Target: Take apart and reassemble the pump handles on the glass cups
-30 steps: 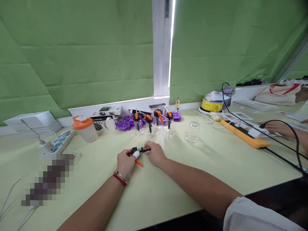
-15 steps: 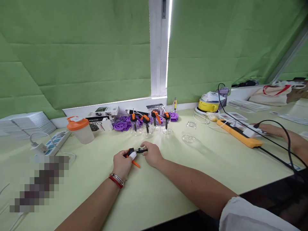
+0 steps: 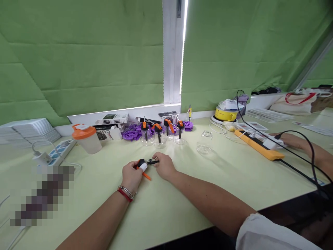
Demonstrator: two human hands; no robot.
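Note:
In the middle of the table I hold a small black piece with an orange lever (image 3: 147, 176) in both hands. My left hand (image 3: 132, 175) is closed around its black head, thumb on top, the lever sticking out below. My right hand (image 3: 164, 166) pinches the black stem at the other end. A thin metal part shows between the hands. Beyond them, several similar black-and-orange pieces (image 3: 158, 128) sit upright in clear glass jars (image 3: 179, 140). An uncovered glass jar (image 3: 204, 143) stands to the right, apart from my hands.
Purple plastic parts (image 3: 131, 134) and cup holder boxes (image 3: 110, 132) lie along the back. A shaker bottle (image 3: 88, 139) and a white power strip (image 3: 61, 152) stand left. To the right are an orange power strip (image 3: 256, 144), a yellow pot (image 3: 225, 114) and another person's hand (image 3: 292, 140).
The view shifts very slightly. Both hands keep the same hold on the black-and-orange piece, with no clear movement.

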